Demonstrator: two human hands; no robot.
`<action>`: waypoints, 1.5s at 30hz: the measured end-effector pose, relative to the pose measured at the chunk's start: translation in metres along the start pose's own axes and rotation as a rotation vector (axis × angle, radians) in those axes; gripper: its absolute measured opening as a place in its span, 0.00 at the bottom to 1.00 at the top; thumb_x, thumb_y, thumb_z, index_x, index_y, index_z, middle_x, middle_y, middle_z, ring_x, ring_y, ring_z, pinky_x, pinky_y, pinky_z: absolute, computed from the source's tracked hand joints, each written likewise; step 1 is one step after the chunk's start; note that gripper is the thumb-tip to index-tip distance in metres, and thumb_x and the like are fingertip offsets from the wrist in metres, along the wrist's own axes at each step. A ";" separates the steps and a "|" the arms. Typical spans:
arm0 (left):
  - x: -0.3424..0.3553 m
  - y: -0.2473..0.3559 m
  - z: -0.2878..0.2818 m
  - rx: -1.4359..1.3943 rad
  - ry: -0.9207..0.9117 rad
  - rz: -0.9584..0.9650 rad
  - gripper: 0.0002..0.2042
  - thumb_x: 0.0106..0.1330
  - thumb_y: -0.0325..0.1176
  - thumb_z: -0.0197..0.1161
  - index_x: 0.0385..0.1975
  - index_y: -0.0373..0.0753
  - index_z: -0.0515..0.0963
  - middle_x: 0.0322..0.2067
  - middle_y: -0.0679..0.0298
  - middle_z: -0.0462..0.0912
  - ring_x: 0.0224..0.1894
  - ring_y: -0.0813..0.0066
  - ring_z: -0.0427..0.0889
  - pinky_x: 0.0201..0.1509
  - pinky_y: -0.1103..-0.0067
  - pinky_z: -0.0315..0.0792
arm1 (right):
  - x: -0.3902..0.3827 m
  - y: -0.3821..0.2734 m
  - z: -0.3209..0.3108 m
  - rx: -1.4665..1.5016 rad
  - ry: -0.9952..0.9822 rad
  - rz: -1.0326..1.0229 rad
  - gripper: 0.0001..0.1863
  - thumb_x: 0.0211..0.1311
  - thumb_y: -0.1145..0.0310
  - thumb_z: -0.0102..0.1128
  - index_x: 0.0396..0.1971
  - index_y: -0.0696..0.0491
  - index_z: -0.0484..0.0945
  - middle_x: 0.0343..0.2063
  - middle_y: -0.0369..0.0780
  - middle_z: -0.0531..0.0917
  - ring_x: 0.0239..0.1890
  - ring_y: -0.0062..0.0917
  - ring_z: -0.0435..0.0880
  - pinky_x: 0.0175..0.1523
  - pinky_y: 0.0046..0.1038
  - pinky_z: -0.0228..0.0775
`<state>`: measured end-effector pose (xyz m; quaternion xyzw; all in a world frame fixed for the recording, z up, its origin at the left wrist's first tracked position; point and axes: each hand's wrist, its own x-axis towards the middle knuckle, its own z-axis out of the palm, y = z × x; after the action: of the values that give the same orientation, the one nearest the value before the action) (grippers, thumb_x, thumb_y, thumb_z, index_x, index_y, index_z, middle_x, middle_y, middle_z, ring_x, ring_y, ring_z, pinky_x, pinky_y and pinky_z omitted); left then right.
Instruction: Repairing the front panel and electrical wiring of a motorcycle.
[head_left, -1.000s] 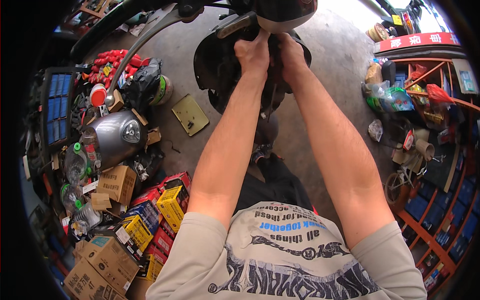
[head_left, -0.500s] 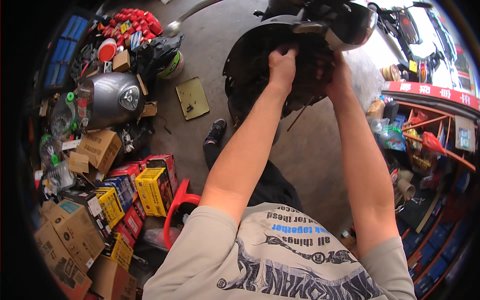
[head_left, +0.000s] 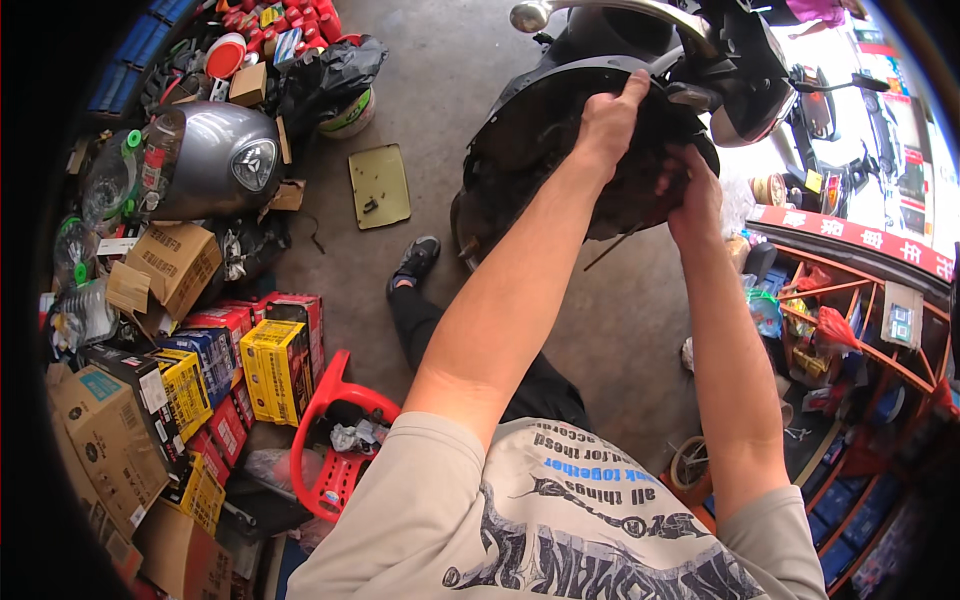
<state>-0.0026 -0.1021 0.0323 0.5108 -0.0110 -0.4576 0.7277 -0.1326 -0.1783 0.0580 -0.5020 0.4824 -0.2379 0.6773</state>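
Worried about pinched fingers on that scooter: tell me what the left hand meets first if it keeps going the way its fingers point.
The left hand already grips the upper edge of the dark scooter panel. Straight on, its fingers probably meet the headlight housing just behind; depth there is unclear.

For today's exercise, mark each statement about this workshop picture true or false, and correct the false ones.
1. Both hands are on the scooter's dark front panel. True.
2. The left hand holds a hammer. False: it grips the panel's upper edge.
3. A red plastic stool stands by the yellow boxes. True.
4. The green tray lies on a shelf. False: it lies on the concrete floor.
5. The right hand hangs free. False: it presses on the panel.
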 end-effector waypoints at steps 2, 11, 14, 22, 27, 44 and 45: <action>0.008 0.003 0.008 0.062 0.062 0.010 0.27 0.57 0.63 0.59 0.25 0.38 0.76 0.19 0.71 0.68 0.20 0.81 0.65 0.23 0.81 0.61 | 0.002 -0.001 0.012 0.061 -0.011 0.020 0.17 0.65 0.60 0.52 0.41 0.60 0.76 0.24 0.39 0.76 0.19 0.23 0.73 0.25 0.25 0.67; 0.007 0.018 0.019 0.118 -0.007 -0.043 0.17 0.57 0.42 0.65 0.20 0.31 0.76 0.18 0.60 0.78 0.14 0.74 0.74 0.13 0.78 0.64 | 0.018 -0.005 0.043 0.397 0.050 0.111 0.15 0.63 0.56 0.54 0.35 0.54 0.74 0.24 0.39 0.77 0.18 0.26 0.74 0.23 0.30 0.68; 0.011 0.017 0.018 0.193 -0.053 0.013 0.12 0.59 0.34 0.61 0.24 0.29 0.76 0.20 0.59 0.78 0.14 0.72 0.75 0.13 0.77 0.68 | 0.024 -0.009 0.041 0.451 0.068 0.177 0.13 0.63 0.57 0.54 0.35 0.53 0.73 0.23 0.38 0.77 0.19 0.27 0.74 0.24 0.32 0.67; 0.038 -0.009 -0.001 0.647 0.109 0.157 0.16 0.56 0.44 0.63 0.29 0.35 0.79 0.21 0.65 0.75 0.21 0.79 0.70 0.24 0.78 0.64 | 0.024 -0.011 0.038 0.559 0.100 0.258 0.12 0.64 0.58 0.50 0.37 0.51 0.73 0.23 0.37 0.76 0.20 0.25 0.74 0.25 0.30 0.66; 0.036 -0.006 -0.001 0.573 0.100 0.142 0.13 0.58 0.42 0.62 0.33 0.38 0.78 0.22 0.68 0.73 0.22 0.81 0.69 0.23 0.80 0.63 | 0.022 -0.011 0.039 0.697 0.108 0.307 0.08 0.62 0.62 0.51 0.33 0.50 0.74 0.21 0.36 0.76 0.19 0.24 0.74 0.25 0.29 0.66; 0.025 0.001 0.001 0.344 -0.044 -0.005 0.11 0.61 0.42 0.61 0.35 0.41 0.76 0.27 0.69 0.77 0.24 0.81 0.75 0.27 0.84 0.68 | 0.027 -0.006 0.040 0.651 0.133 0.246 0.09 0.60 0.64 0.55 0.30 0.54 0.75 0.21 0.36 0.75 0.19 0.25 0.75 0.23 0.30 0.67; 0.024 0.001 0.001 0.354 -0.035 -0.011 0.11 0.61 0.42 0.61 0.34 0.41 0.76 0.26 0.69 0.76 0.22 0.82 0.74 0.26 0.84 0.66 | 0.027 -0.006 0.039 0.623 0.156 0.245 0.09 0.60 0.64 0.55 0.30 0.54 0.75 0.21 0.36 0.75 0.19 0.24 0.75 0.23 0.30 0.67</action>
<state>0.0116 -0.1190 0.0230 0.6230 -0.1012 -0.4614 0.6236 -0.0849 -0.1850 0.0536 -0.1897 0.4938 -0.3283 0.7826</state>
